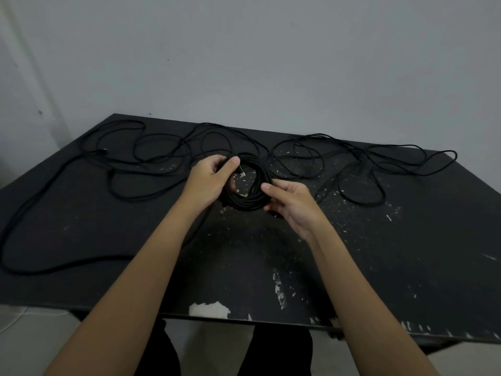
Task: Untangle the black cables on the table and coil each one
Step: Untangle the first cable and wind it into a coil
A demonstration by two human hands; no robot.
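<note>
A round coil of black cable (256,194) is held over the middle of the black table (379,253). My left hand (210,180) grips the coil's left side, thumb over the top near a small silver plug (242,173). My right hand (291,204) holds the coil's lower right edge between thumb and fingers. Loose black cable (151,156) sprawls in loops across the far left of the table, and one long strand (16,234) runs down the left side. More tangled black cable (360,164) lies at the far right.
The table top is scratched, with white chipped patches, one large (208,309) at the near edge. A grey wall (257,63) stands right behind the table. My dark-clothed legs (282,351) show below the near edge.
</note>
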